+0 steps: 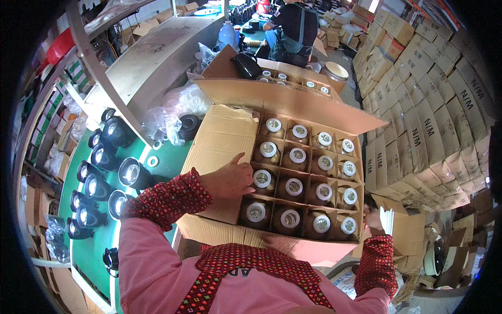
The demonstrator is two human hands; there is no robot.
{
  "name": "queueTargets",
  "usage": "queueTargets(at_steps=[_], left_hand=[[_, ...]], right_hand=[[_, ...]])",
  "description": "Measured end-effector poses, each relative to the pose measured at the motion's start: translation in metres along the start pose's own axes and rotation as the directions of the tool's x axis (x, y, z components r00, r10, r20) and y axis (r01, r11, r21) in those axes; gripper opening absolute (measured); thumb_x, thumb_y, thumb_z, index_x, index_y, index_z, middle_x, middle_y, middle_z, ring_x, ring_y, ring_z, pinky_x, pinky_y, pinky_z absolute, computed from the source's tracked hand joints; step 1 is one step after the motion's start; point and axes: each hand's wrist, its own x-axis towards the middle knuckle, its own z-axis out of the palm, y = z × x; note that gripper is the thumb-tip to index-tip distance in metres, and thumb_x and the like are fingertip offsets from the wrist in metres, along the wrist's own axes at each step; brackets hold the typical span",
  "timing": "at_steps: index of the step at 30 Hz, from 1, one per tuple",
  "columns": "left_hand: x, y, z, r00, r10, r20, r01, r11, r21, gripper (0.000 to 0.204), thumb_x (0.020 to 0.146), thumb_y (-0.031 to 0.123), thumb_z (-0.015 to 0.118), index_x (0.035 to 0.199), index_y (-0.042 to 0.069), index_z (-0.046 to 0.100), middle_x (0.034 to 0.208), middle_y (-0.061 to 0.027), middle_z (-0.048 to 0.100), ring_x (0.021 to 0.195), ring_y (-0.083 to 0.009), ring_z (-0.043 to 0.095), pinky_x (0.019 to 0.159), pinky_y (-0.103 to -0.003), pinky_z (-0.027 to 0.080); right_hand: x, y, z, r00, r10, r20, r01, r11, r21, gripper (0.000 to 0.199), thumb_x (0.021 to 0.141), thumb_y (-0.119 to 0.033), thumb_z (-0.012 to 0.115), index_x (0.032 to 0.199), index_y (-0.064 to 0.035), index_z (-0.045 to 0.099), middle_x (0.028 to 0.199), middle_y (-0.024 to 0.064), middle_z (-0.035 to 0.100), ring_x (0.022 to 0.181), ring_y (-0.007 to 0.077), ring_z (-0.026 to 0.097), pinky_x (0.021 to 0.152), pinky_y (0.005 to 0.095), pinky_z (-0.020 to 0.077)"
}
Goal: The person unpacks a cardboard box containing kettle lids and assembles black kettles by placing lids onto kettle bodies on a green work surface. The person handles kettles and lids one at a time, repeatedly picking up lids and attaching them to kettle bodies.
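An open cardboard carton stands in front of me. Cardboard dividers split it into cells, each with a glass liner whose pale round rim faces up. My left hand lies on the folded-out left flap, fingers spread, the tips close to the nearest cells. Beyond the carton's right side, my right hand is low and beside a stack of white sheets. Its fingers are dark and partly hidden, so a grip cannot be made out.
Several dark pots stand on the green table at left. Plastic bags lie behind them. A second divided carton is just beyond mine. Stacked cartons form a wall at right. Another person sits farther back.
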Motion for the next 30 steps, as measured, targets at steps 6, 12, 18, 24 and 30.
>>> queueTargets(at_steps=[6,12,18,24,30], left_hand=[[0.007,-0.015,-0.052,0.995,0.063,-0.071,-0.060,0.997,0.048,0.040,0.098,0.045,0.066,0.078,0.010,0.073,0.087,-0.0075,0.063,0.104,-0.0266,0.060,0.107,-0.050,0.040],[-0.064,-0.018,-0.173,0.914,-0.403,-0.040,0.404,0.899,0.168,0.036,0.082,0.039,0.081,0.086,0.003,0.076,0.096,-0.0131,0.071,0.120,-0.0366,0.063,0.113,-0.054,0.040],[-0.186,0.017,-0.145,0.531,-0.847,0.021,0.735,0.473,0.485,0.064,0.081,0.021,0.080,0.139,0.002,0.060,0.148,-0.0210,0.055,0.147,-0.0404,0.043,0.126,-0.059,0.027],[-0.191,0.051,-0.057,0.389,-0.918,0.079,0.907,0.396,0.144,0.080,0.083,0.015,0.076,0.157,0.011,0.047,0.168,-0.0240,0.030,0.158,-0.0425,0.025,0.129,-0.060,0.019],[-0.203,0.030,0.027,0.498,-0.866,-0.032,0.822,0.461,0.333,0.076,0.086,0.007,0.068,0.159,0.015,0.047,0.168,-0.0223,0.032,0.158,-0.0429,0.026,0.129,-0.058,0.022]], right_hand=[[0.025,-0.125,-0.007,0.630,-0.761,-0.155,0.647,0.625,-0.437,0.041,0.110,-0.008,0.048,0.149,0.0013,0.055,0.150,0.0280,0.056,0.140,0.0366,0.057,0.105,0.0404,0.0525],[0.120,-0.250,-0.004,0.326,-0.846,-0.421,0.697,0.516,-0.497,0.059,0.107,-0.003,0.054,0.163,-0.0179,0.042,0.171,0.0255,0.028,0.150,0.0460,0.040,0.119,0.0472,0.0411],[0.274,-0.274,0.003,0.652,-0.738,-0.173,0.572,0.629,-0.526,0.052,0.109,-0.026,0.051,0.159,-0.0150,0.045,0.167,0.0242,0.035,0.140,0.0453,0.051,0.113,0.0481,0.0469],[0.290,-0.259,0.013,0.826,-0.523,0.210,0.535,0.611,-0.584,0.050,0.108,-0.042,0.052,0.131,-0.0006,0.069,0.121,0.0310,0.070,0.121,0.0472,0.064,0.104,0.0484,0.0507],[0.256,-0.265,-0.001,0.829,-0.490,0.269,0.529,0.531,-0.662,0.062,0.109,-0.050,0.049,0.121,0.0062,0.071,0.113,0.0395,0.067,0.116,0.0527,0.064,0.099,0.0532,0.0509]])
